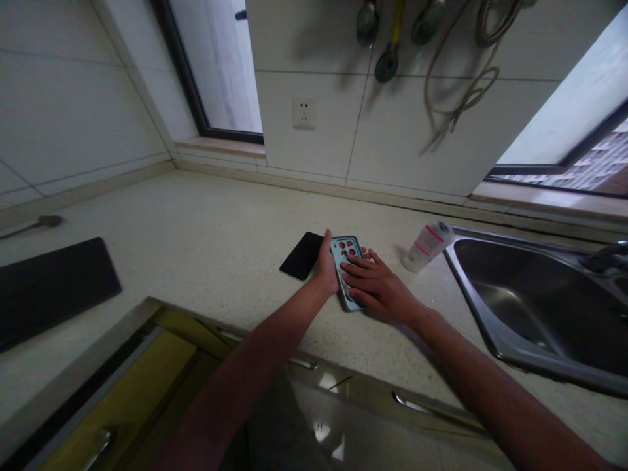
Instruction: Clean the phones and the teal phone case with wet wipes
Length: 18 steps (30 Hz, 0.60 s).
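A teal phone case sits mid-counter, its left edge gripped by the left hand, while the right hand lies open across it, fingers spread; a black smartphone lies just left, a white bottle right, beside the steel sink

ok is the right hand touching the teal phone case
Touching: the head view shows the right hand lying across the teal phone case.

phone | partly under right hand | bottle label | likely unreadable
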### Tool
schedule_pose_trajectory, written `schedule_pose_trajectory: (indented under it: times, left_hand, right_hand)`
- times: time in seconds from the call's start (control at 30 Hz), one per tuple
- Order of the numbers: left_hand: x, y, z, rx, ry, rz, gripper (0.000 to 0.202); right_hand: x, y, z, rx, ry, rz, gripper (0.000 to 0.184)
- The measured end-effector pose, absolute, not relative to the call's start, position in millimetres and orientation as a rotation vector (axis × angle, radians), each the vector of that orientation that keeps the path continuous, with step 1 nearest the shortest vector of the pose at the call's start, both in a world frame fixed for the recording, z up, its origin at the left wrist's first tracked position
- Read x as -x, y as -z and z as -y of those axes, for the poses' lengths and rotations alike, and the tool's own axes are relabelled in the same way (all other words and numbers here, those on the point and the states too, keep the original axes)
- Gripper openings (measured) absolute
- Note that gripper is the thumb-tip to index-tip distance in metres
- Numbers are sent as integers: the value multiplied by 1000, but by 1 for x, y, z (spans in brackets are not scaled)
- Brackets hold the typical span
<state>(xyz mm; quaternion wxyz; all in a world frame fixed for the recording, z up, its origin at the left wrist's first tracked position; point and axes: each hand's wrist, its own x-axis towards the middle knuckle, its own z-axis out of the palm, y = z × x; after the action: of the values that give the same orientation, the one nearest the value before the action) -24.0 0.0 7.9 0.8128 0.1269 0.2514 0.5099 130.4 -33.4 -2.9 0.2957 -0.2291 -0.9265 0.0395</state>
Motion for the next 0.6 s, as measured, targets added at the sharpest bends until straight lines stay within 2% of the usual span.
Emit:
schedule_pose_trajectory:
  times: [0.23, 0.4, 0.6]
  left_hand:
    - [29, 3, -12, -293, -1031, -524, 68]
    - [31, 2, -11, -299, -1028, -533, 71]
    - [31, -2, -8, -312, -1042, -571, 68]
  right_hand:
    - [-139, -6, 32, 530, -138, 2505, 16]
    - [-152, -15, 32, 758, -82, 2517, 27]
    - [-148, -12, 31, 898, -58, 2465, 28]
